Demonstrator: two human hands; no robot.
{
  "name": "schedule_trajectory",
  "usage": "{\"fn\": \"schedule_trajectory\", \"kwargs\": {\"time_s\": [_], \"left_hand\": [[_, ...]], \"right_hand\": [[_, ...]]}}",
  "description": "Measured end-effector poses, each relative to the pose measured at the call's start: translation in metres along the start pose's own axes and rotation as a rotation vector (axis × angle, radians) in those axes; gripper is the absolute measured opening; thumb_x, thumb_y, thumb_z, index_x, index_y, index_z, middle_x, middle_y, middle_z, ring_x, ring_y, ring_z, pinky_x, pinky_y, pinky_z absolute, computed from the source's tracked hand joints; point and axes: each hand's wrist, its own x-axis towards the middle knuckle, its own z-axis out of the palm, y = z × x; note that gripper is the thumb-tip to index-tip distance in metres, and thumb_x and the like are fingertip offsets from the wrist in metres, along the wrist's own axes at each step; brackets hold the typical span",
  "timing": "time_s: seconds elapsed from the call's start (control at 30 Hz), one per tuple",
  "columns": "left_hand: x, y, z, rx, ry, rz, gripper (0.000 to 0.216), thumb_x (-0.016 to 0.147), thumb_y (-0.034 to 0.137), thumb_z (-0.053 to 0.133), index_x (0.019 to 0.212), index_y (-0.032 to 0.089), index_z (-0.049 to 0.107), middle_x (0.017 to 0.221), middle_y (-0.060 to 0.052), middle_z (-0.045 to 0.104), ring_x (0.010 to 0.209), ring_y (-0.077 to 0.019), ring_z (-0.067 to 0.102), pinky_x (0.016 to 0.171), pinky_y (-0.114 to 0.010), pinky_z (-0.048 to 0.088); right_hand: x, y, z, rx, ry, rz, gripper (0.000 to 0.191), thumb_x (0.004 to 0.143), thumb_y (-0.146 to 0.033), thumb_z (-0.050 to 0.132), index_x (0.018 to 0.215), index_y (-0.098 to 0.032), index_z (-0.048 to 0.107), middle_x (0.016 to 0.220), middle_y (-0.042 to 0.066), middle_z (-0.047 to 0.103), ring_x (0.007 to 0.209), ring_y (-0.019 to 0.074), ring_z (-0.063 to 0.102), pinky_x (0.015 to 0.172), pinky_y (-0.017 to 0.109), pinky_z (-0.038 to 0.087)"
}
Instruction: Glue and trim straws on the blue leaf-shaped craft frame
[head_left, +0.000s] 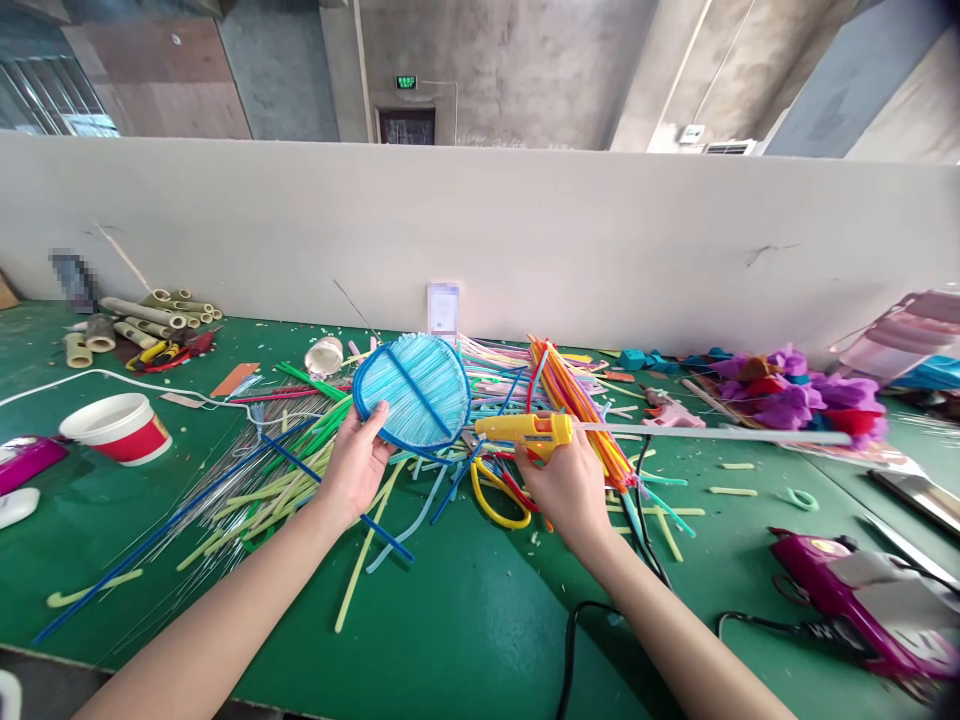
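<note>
A round blue disc [420, 385], filled with light-blue fuzzy strands and crossed by a dark-blue strip, is held up by its lower left edge in my left hand [356, 460]. My right hand [566, 475] is wrapped around a yellow hot glue gun [525, 430], its nozzle pointing left, close to the disc's right edge. A long whitish glue stick [712, 433] sticks out behind the gun to the right. Scissors with yellow handles [499, 500] lie below the gun. An orange bundle of pipe cleaners [574, 395] lies behind my right hand.
Loose green and yellow pipe cleaners [300, 490] spread left of centre. A paper cup [120, 428] and bamboo pieces [161, 315] stand farther left. At right are purple fuzzy shapes [810, 390], a magenta power strip [862, 600] and a black cord [574, 640]. A pale partition [480, 220] bounds the table.
</note>
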Motion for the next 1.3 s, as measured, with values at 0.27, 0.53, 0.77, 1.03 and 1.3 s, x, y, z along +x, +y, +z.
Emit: {"fn": "schedule_trajectory", "kwargs": {"time_s": [0.27, 0.53, 0.77, 1.03, 1.3], "left_hand": [[0.009, 0.006, -0.010, -0.128, 0.178, 0.021, 0.024, 0.088, 0.017, 0.064, 0.112, 0.023, 0.064, 0.107, -0.003, 0.073, 0.089, -0.0128, 0.070, 0.076, -0.023, 0.059], [0.011, 0.010, -0.009, -0.270, 0.204, -0.105, 0.016, 0.094, 0.021, 0.056, 0.102, 0.015, 0.068, 0.093, -0.005, 0.075, 0.075, -0.0140, 0.071, 0.062, -0.024, 0.061], [0.009, 0.011, -0.010, -0.299, 0.201, -0.111, 0.016, 0.094, 0.021, 0.054, 0.100, 0.014, 0.068, 0.088, -0.005, 0.075, 0.070, -0.0147, 0.071, 0.057, -0.024, 0.060], [0.011, 0.009, -0.012, -0.314, 0.193, -0.133, 0.015, 0.094, 0.019, 0.054, 0.099, 0.013, 0.067, 0.087, -0.006, 0.076, 0.070, -0.0153, 0.071, 0.057, -0.025, 0.060], [0.012, 0.008, -0.012, -0.312, 0.189, -0.147, 0.015, 0.094, 0.019, 0.053, 0.098, 0.013, 0.067, 0.084, -0.006, 0.076, 0.067, -0.0153, 0.071, 0.055, -0.024, 0.059]], "right_hand": [[0.007, 0.014, 0.000, 0.156, 0.157, -0.113, 0.034, 0.092, -0.026, 0.041, 0.122, -0.017, 0.053, 0.115, 0.013, 0.049, 0.105, 0.0250, 0.055, 0.091, 0.041, 0.049], [0.010, 0.043, 0.024, -0.035, 0.064, -0.256, 0.059, 0.090, -0.012, 0.036, 0.149, -0.019, 0.038, 0.112, 0.015, 0.042, 0.097, 0.0260, 0.054, 0.084, 0.044, 0.052], [0.006, 0.040, 0.028, -0.109, -0.033, -0.303, 0.055, 0.087, -0.006, 0.038, 0.140, -0.014, 0.051, 0.106, 0.014, 0.045, 0.092, 0.0262, 0.055, 0.084, 0.043, 0.052], [-0.001, 0.034, 0.027, -0.008, -0.291, -0.355, 0.046, 0.084, -0.005, 0.045, 0.125, -0.016, 0.064, 0.100, 0.010, 0.052, 0.093, 0.0232, 0.057, 0.091, 0.038, 0.051], [0.002, 0.027, 0.010, -0.059, -0.397, -0.340, 0.048, 0.084, -0.013, 0.050, 0.130, -0.015, 0.063, 0.110, 0.013, 0.055, 0.106, 0.0275, 0.057, 0.099, 0.044, 0.047]]}}
